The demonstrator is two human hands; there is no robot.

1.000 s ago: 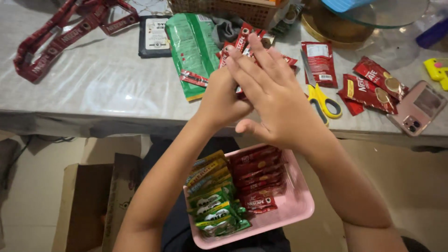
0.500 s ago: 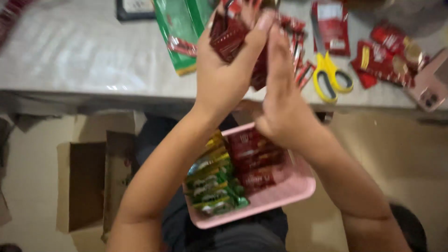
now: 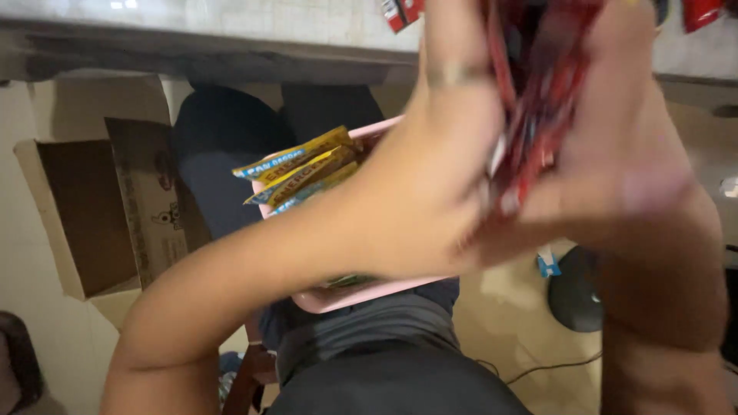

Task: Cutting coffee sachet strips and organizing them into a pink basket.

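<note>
Right now your left hand (image 3: 430,192) and right hand (image 3: 615,154) press together around a blurred bundle of red foil sachets (image 3: 530,100), fingers closed on it so none slip. It hangs above the shallow pink plastic tray (image 3: 338,296) on your lap, which carries yellow sachets (image 3: 300,165).

Your two hands press together a blurred bundle of red sachets (image 3: 530,100), raised close to the camera. Below them, yellow-and-green sachets (image 3: 304,173) stand packed on edge in the left part of a pink tray (image 3: 361,293) on your lap. A red packet's corner (image 3: 400,11) shows on the bench at top. An open brown cardboard box (image 3: 100,215) sits on the floor at left.
</note>
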